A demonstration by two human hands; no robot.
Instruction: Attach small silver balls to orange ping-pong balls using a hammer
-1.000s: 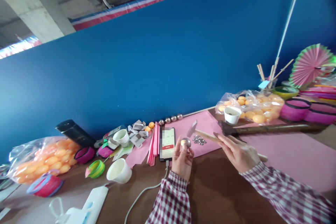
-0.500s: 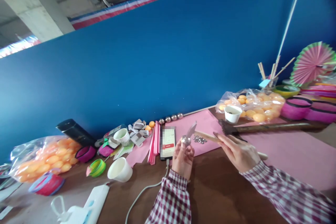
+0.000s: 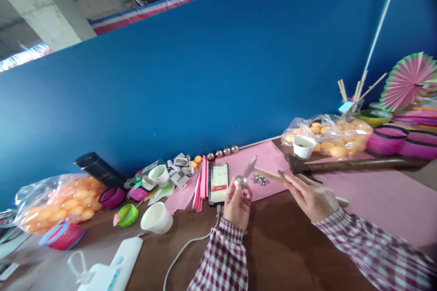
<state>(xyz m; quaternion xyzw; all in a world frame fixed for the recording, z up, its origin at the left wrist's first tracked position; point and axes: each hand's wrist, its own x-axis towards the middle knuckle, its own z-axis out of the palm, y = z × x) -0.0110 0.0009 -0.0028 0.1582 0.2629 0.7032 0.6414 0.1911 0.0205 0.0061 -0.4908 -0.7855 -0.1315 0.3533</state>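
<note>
Between the fingers of my left hand [image 3: 237, 207], a shiny silver ball [image 3: 241, 182] is held up over the table's near side. My right hand [image 3: 312, 195] grips the wooden handle of a small hammer [image 3: 269, 175]. Its grey metal head lies close beside the ball's upper right; I cannot tell whether they touch. Just right of the ball, a pile of small shiny pieces [image 3: 260, 179] lies on a pink sheet [image 3: 269, 157]. A phone [image 3: 218, 184] with a lit screen rests left of my left hand. More silver balls [image 3: 226, 151] stand in a row by the wall.
A larger hammer [image 3: 362, 164] lies to the right, behind my right hand. Near it are a white cup [image 3: 303, 147] and a bag of orange balls [image 3: 351, 138]. On the left are another bag of orange balls [image 3: 68, 204], a white cup [image 3: 156, 218] and a power strip [image 3: 124, 259].
The hammer's head has shifted slightly up and right relative to the ball. Both hands keep their holds, and the view has moved a little.
</note>
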